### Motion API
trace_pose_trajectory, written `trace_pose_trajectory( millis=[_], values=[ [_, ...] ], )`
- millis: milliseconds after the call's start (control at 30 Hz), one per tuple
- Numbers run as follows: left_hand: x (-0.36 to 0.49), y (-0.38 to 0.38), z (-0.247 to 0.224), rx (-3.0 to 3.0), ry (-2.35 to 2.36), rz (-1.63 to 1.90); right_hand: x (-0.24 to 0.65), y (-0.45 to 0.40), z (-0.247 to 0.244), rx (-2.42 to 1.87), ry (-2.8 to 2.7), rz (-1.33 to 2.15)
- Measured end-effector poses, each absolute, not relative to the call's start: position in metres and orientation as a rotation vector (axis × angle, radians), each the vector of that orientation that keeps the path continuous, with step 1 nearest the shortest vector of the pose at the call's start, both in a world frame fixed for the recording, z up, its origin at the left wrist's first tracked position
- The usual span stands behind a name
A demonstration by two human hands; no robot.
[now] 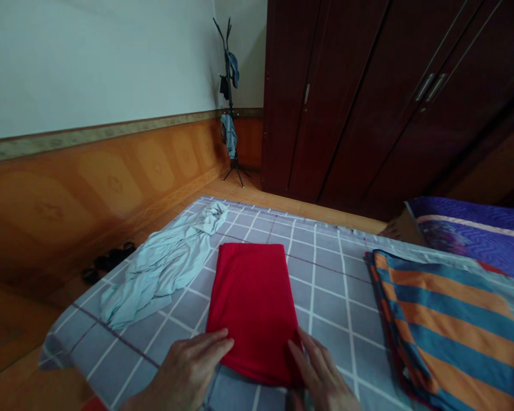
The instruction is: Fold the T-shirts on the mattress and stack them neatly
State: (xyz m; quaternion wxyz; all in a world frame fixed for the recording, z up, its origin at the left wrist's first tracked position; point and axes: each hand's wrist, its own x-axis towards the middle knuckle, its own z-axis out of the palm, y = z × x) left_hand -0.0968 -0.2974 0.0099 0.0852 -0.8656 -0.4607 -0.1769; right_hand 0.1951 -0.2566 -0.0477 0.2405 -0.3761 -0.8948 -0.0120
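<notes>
A red folded garment point(255, 308) lies flat as a neat rectangle on the checked grey cover, its exact kind hidden by the folding. My left hand point(192, 362) rests its outstretched fingertips on the garment's near left corner. At the near right corner, my right hand point(321, 368) lays its extended fingers along the edge. Neither hand lifts the fabric; my right thumb is partly out of sight below the near edge. To the left, a crumpled pale grey-green cloth point(167, 262) stretches along the side of the bed.
Folded orange and blue striped clothes point(454, 325) are stacked at right on the checked bed cover point(325, 285). Beyond them is purple bedding point(475, 228). A dark red wardrobe point(325, 103) and a coat stand point(230, 103) are behind. Dark shoes point(107, 261) sit on the floor left.
</notes>
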Motion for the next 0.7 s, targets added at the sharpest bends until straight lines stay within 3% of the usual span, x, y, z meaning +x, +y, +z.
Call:
trace_pose_trajectory(
  millis=[167, 267, 433, 700],
  values=[
    [-0.078, -0.312, 0.018, -2.769, -1.301, -0.668, 0.213, -0.265, -0.038, -1.475, -1.925, 1.003],
    [-0.079, -0.303, 0.025, -2.872, -1.555, -0.677, 0.208, -0.261, -0.025, -1.512, -1.605, 1.387],
    [-0.110, -0.232, 0.029, -2.396, -2.167, -0.601, 0.196, -0.250, -0.018, -1.459, -1.476, 1.570],
    [-0.141, -0.154, -0.002, -2.191, -2.286, -0.113, 0.190, -0.248, -0.027, -1.605, -1.352, 1.575]
  ],
)
